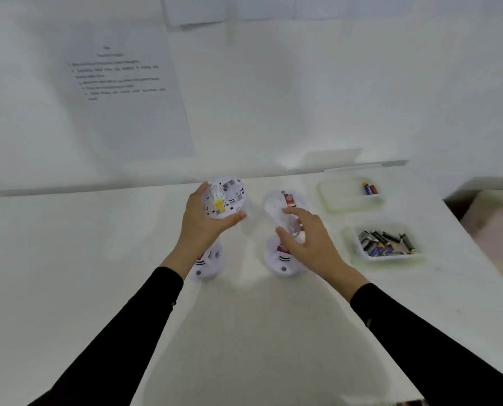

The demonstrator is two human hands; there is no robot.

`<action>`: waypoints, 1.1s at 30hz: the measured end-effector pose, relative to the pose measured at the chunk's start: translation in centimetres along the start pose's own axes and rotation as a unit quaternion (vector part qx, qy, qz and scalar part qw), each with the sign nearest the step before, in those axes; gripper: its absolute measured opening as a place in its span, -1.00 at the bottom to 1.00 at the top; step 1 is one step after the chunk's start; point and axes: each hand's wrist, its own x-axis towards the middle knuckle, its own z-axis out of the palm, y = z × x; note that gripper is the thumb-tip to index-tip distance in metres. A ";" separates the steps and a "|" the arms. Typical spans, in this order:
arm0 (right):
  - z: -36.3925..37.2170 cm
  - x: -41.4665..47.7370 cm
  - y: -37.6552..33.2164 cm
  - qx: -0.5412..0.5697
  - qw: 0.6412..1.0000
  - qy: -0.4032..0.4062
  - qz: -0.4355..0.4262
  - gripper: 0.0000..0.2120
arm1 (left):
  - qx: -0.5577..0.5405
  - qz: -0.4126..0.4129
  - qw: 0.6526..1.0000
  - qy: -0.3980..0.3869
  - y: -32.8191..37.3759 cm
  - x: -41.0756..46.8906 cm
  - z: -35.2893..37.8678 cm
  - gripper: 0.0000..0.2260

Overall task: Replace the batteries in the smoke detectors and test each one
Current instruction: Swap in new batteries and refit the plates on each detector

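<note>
Two black sleeves [133, 332] reach in from six o'clock over the white table [68, 259]. The left hand [206, 227] holds an opened smoke detector [224, 202] above the table, thumb and fingers curled round its rim, its inner side with a yellow label facing up. The right hand [309, 238] hovers with fingers spread and loosely bent; blur hides whether it grips anything. Beneath it lies a second detector [281, 260], at its twelve o'clock a third detector [285, 200], and under the left wrist a fourth detector [207, 266]. At three o'clock of the right hand sits the near tub [391, 257] heaped with loose batteries [385, 244]; at two o'clock, the far tub [341, 197] with a pair of batteries [369, 189]
</note>
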 end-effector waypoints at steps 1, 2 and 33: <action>-1.3 -1.4 1.3 -0.007 1.000 0.021 0.007 -0.64 | -0.011 0.000 1.000 -0.011 0.6 -0.5 1.8 -0.07; -2.2 -2.7 2.6 -0.015 0.999 0.036 0.016 -0.65 | -0.011 0.002 1.000 -0.023 0.9 -1.1 3.6 -0.07; -12.5 4.5 5.5 0.410 0.888 -0.055 0.202 -0.76 | -0.233 -0.004 0.971 -0.051 7.3 -2.2 17.7 -0.39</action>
